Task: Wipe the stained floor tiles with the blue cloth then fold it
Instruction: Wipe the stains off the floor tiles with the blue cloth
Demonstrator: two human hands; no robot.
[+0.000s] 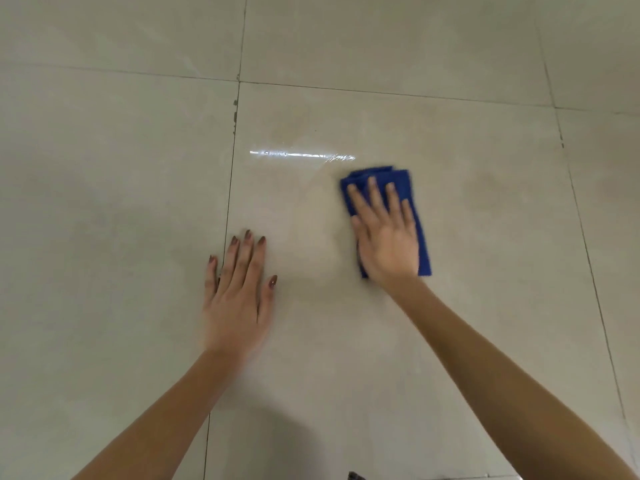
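Head view, blue cloth (403,183) under right hand (386,237)

A thin white streak of reflected light (301,155) lay just above the centre of the view, toward 12 o'clock, running almost level and breaking into short slanted flecks at its right end. A dark grout line (230,181) ran from 12 o'clock down to 6 o'clock, crossed by another (381,91) near the top. Small dark chips (235,110) marked the grout just below that crossing, at 11 o'clock. A soft grey shadow (277,445) spread at 6 o'clock. A small dark object (356,476), too cropped to identify, sat at the bottom edge.
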